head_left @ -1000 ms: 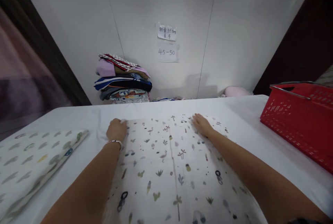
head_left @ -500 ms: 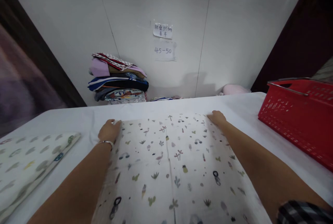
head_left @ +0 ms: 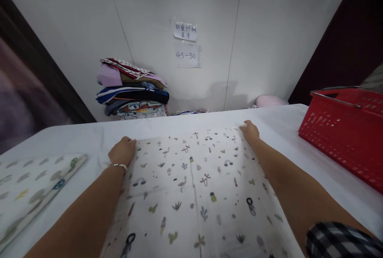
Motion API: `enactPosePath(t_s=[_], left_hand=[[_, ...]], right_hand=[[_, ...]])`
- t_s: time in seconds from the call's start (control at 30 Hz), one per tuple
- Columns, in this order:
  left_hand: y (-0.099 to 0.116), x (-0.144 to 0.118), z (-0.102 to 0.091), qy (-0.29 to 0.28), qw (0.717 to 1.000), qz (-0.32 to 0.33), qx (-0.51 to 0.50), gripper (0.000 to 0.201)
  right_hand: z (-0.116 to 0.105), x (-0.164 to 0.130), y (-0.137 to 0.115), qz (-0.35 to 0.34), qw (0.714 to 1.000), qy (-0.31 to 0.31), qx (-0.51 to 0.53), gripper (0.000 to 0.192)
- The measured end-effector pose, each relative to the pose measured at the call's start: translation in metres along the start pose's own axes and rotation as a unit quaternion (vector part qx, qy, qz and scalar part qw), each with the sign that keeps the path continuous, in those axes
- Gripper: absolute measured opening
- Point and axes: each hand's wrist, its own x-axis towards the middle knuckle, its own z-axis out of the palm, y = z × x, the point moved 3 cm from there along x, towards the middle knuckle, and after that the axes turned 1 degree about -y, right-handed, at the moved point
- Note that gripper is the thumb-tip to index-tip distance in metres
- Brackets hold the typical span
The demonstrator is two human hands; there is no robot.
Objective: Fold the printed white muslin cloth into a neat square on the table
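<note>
A white cloth (head_left: 191, 194) printed with flamingos, cacti, palms and pineapples lies spread before me, a crease running down its middle. Its far left corner is pinched in my left hand (head_left: 122, 151), which has a bracelet at the wrist. My right hand (head_left: 250, 131) grips the far right corner between thumb and fingers. The near edge of the cloth runs out of view at the bottom.
Under the cloth is a table with a white cover (head_left: 74, 132). A folded patterned cloth (head_left: 32, 186) lies at the left, a red plastic basket (head_left: 344, 134) stands at the right. Beyond the far edge are a pile of folded fabrics (head_left: 134, 90) and a pink bundle (head_left: 271, 101).
Both hands keep their hold on the far corners. My left hand has shifted slightly left and my right hand slightly up, drawing the far edge a little wider. The view has tilted slightly.
</note>
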Motion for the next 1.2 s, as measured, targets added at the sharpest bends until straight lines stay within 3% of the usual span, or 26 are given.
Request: enactPosePath(t_s=[0.3, 0.47, 0.7, 0.97, 1.2], left_hand=[[0.001, -0.007, -0.005, 0.015, 1.0, -0.015, -0.009, 0.043], [0.0, -0.005, -0.005, 0.029, 0.998, 0.029, -0.046, 0.037], [-0.007, 0.001, -0.003, 0.038, 0.997, 0.004, -0.068, 0.031], [-0.006, 0.0, -0.003, 0.015, 0.999, -0.02, -0.031, 0.033], [-0.003, -0.002, -0.004, 0.015, 0.999, -0.02, -0.035, 0.032]], right_hand=[[0.004, 0.009, 0.004, -0.041, 0.998, -0.035, -0.039, 0.037], [0.001, 0.008, 0.009, -0.07, 0.995, -0.072, 0.023, 0.036], [-0.001, 0.009, 0.011, -0.035, 0.998, -0.046, 0.034, 0.018], [-0.004, 0.003, 0.0, 0.028, 0.999, -0.015, -0.012, 0.024], [-0.002, -0.001, -0.007, 0.018, 0.997, -0.017, -0.069, 0.024]])
